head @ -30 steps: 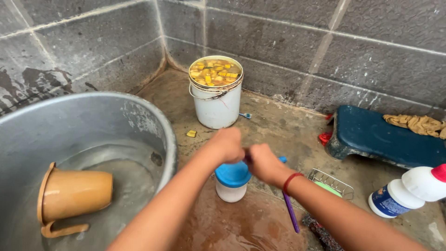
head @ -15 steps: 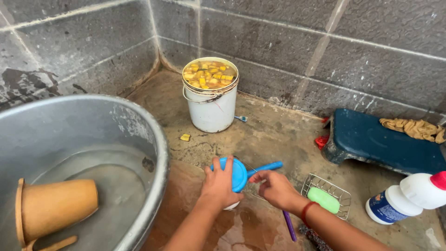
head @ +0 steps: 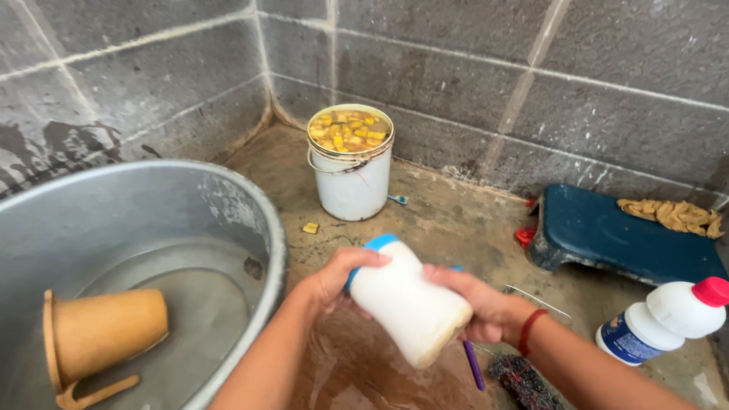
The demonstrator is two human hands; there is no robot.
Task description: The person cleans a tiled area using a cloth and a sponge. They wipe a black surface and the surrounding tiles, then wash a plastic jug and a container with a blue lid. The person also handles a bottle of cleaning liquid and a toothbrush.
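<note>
Jar (head: 410, 304) perhaps hides wire rack (head: 535, 298).

Left hand (head: 334, 277), right hand (head: 474, 304) (both clasped)

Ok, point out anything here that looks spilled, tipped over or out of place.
A brown mug lies on its side in the water of the metal basin. A white bottle with a red cap lies tipped on the floor at right. One yellow chunk sits on the floor by the white bucket. The floor under both hands is wet.
</note>
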